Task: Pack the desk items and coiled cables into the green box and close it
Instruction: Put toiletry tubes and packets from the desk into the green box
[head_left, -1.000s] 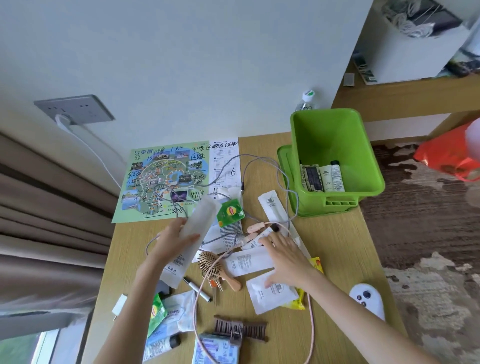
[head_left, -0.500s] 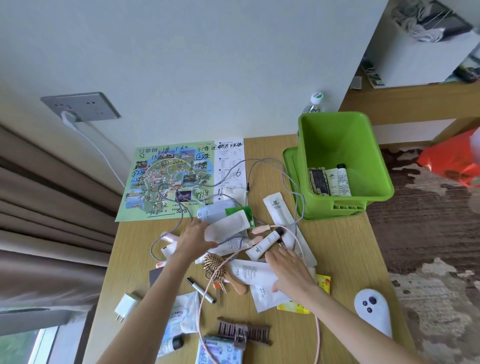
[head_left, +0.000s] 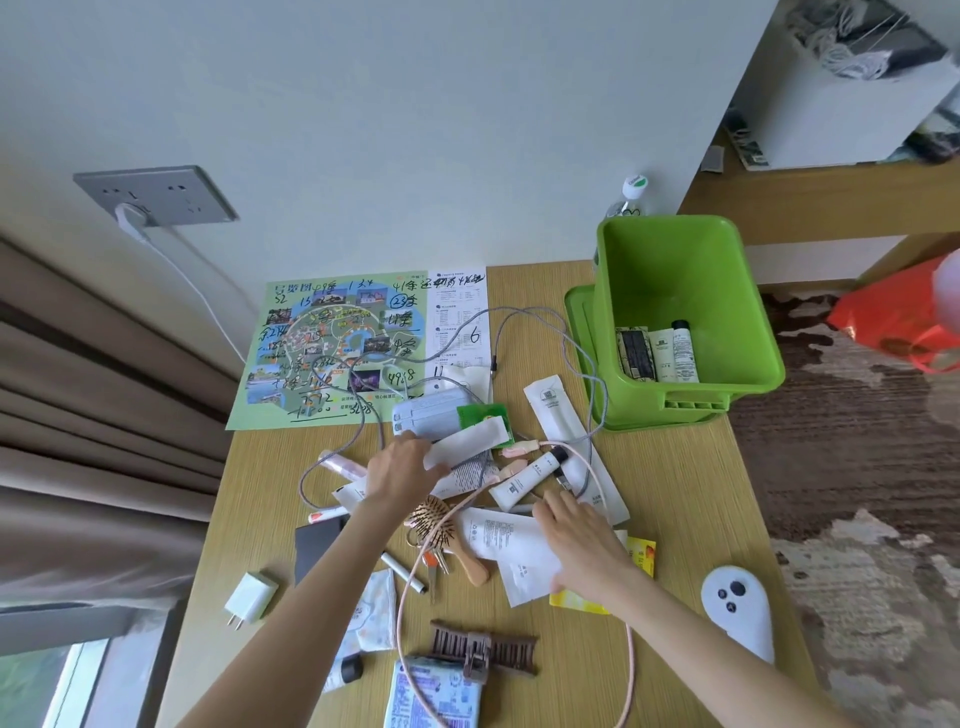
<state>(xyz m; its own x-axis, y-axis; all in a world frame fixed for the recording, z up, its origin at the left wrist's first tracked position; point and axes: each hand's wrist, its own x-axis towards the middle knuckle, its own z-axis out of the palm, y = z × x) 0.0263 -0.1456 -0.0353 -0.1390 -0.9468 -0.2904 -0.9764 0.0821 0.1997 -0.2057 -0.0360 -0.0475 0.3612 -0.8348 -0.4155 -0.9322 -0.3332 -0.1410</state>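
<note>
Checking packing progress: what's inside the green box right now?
The green box holds three items against its near wall: dark pack, white tube, black-capped bottle. Remaining floor looks bare. Near rim hides their lower ends.

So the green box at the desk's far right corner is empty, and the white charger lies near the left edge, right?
Not empty: the head view shows the box holding three toiletries. It does stand at the far right corner of the desk, and the charger lies near the left edge.
</note>
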